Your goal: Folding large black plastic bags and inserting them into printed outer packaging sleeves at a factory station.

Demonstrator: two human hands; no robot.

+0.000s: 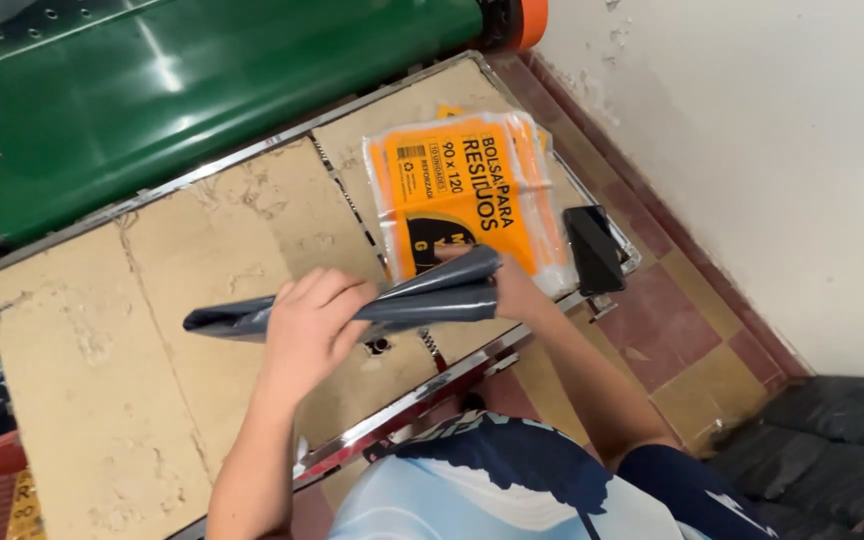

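Nearest, the person's shirt [482, 480] fills the bottom edge, cut off by the frame. Above it the left hand [310, 325] has its grip closed round the middle of a folded grey bag [422, 295], held level over the bench [102, 380]. The right hand [514, 288] takes the bag's far end, but the bag covers the fingers, so its grip cannot be told. Behind lies an orange pack [472, 195], its lower corner hidden by the bag, with a black phone [594, 248] just beside it. Farthest, a green bin [152, 100] is cropped at the top.
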